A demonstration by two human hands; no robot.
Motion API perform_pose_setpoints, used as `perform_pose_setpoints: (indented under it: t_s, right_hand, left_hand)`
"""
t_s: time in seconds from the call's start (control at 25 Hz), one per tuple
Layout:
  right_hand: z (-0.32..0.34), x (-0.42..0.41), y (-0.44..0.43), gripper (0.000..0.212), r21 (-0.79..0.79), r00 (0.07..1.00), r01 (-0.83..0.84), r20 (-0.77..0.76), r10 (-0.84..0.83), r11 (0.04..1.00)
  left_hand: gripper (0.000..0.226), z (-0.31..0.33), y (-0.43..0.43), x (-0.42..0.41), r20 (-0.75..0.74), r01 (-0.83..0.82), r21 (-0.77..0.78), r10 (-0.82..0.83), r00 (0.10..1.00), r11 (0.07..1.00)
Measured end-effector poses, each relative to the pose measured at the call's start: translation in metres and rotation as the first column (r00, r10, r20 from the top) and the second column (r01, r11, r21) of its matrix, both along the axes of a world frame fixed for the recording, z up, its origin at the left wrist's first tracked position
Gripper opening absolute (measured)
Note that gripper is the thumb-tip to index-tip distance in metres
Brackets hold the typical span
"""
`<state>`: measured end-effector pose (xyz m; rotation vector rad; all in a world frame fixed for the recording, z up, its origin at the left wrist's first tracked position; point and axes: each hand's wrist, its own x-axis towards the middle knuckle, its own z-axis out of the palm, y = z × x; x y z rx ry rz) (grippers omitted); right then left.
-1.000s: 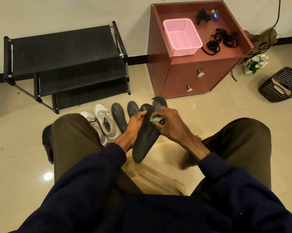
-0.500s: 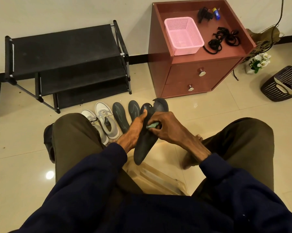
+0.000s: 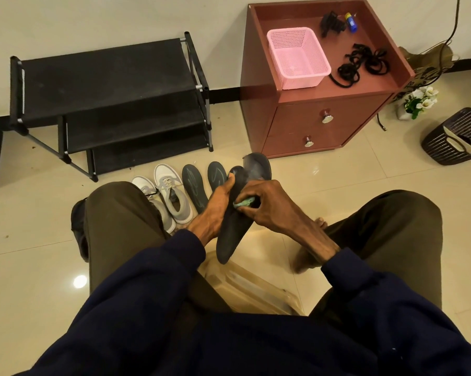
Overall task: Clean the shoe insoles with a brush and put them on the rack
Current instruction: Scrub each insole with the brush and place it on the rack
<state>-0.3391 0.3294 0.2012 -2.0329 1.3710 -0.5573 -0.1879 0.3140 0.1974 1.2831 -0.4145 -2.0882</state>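
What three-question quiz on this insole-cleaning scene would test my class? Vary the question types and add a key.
1. True or false: the rack already holds insoles.
2. Which hand grips the brush? A left, B right, C neither.
3. Fill in: the pink basket stands on the red ____.

Key
1. False; its visible shelves hold none.
2. B; the right hand grips it, while the left hand holds the insole.
3. cabinet

A home entryway: tiled floor, black shoe rack (image 3: 104,85), red-brown bedside cabinet (image 3: 324,109)
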Motion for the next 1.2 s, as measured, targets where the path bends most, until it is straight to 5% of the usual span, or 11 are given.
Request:
perform_pose_setpoints:
  t_s: [0.16, 0.44, 0.68, 0.92, 1.08, 1.2]
  right_hand:
    - [-0.007, -0.017, -0.014, 0.018, -0.189, 0.961, 0.238, -0.096, -0.26, 0.952]
    - [0.008, 0.011, 0.008, 0.018, 0.102, 0.995, -0.089, 0.058, 0.084, 0.991]
    - [-0.004, -0.002, -0.004, 0.016, -0.062, 0.995, 0.066, -0.067, -0.07, 0.996]
    - [0.014, 0.006, 0.007, 0.014, 0.314, 0.976, -0.193, 0.155, 0.151, 0.93]
    - [-0.007, -0.004, -0.005, 0.016, -0.027, 0.99, 0.059, -0.126, -0.062, 0.998]
    - [-0.012, -0.004, -0.005, 0.016, -0.125, 0.976, 0.131, -0.159, -0.15, 0.984]
  left_hand:
    - [0.047, 0.003, 0.0, -0.003, -0.04, -0.007, 0.045, 0.009, 0.999, 0.999]
    - [0.044, -0.006, -0.004, 0.002, 0.067, -0.023, 0.005, 0.023, 0.997, 1.0]
    - [0.046, -0.004, -0.002, 0.001, 0.045, -0.014, 0.001, 0.014, 0.999, 1.0]
    - [0.047, -0.01, -0.005, 0.004, 0.028, -0.031, -0.003, 0.031, 0.999, 1.0]
    - [0.055, -0.009, -0.004, 0.002, 0.013, -0.032, -0.006, 0.032, 0.999, 0.999]
    - [0.054, -0.009, -0.003, 0.001, 0.015, -0.015, -0.007, 0.015, 1.0, 1.0]
